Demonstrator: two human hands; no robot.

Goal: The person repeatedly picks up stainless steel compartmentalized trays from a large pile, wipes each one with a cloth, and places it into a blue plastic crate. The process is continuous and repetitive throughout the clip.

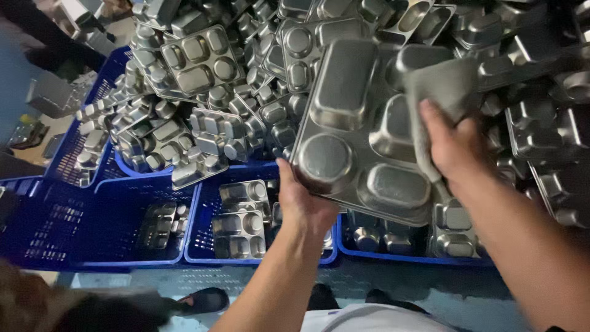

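Observation:
A steel compartment tray (362,132) is held bottom side up in front of me, its raised compartments facing the camera. My left hand (301,200) grips its lower left edge. My right hand (455,147) presses a grey cloth (442,92) against the tray's upper right part, fingers spread over the cloth. Both forearms reach up from the bottom of the head view.
Heaps of similar steel trays (203,61) fill blue plastic crates (123,209) behind and below. One crate at the lower left (49,227) holds few trays. A dark shoe (206,301) rests on the wet floor. Another person's dark clothing shows at the upper left (43,37).

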